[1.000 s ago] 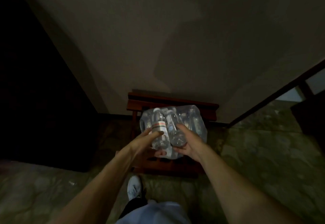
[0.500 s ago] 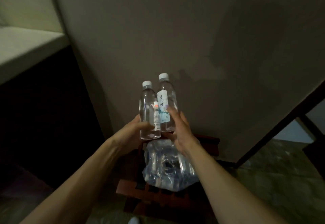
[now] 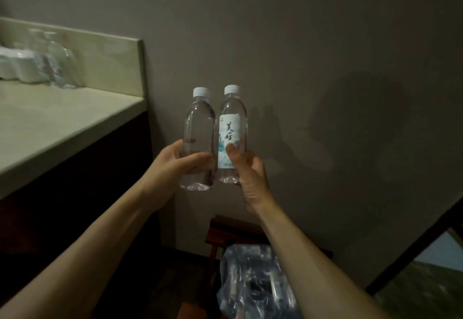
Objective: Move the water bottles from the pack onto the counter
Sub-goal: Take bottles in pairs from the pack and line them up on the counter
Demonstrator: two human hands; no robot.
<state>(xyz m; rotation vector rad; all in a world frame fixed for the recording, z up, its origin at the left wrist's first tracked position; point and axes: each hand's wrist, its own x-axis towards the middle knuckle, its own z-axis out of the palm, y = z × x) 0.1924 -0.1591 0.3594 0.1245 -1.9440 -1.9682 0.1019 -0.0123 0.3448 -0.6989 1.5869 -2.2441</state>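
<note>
Head view: your left hand (image 3: 172, 166) grips a clear water bottle (image 3: 199, 140) and your right hand (image 3: 246, 168) grips a labelled water bottle (image 3: 233, 133), both upright at frame centre, right of the tabletop (image 3: 57, 123); the pack (image 3: 253, 283) sits lower centre.

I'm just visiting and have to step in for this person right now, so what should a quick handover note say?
Left hand grips a clear plastic water bottle with a white cap, held upright.
Right hand grips a second clear bottle with a white printed label, upright beside the first.
Both are in the air, not on the pale stone counter to the left.
The shrink-wrapped plastic pack sits on a dark wooden stand below.
Left: set both bottles down, then check the pack for more.
</note>
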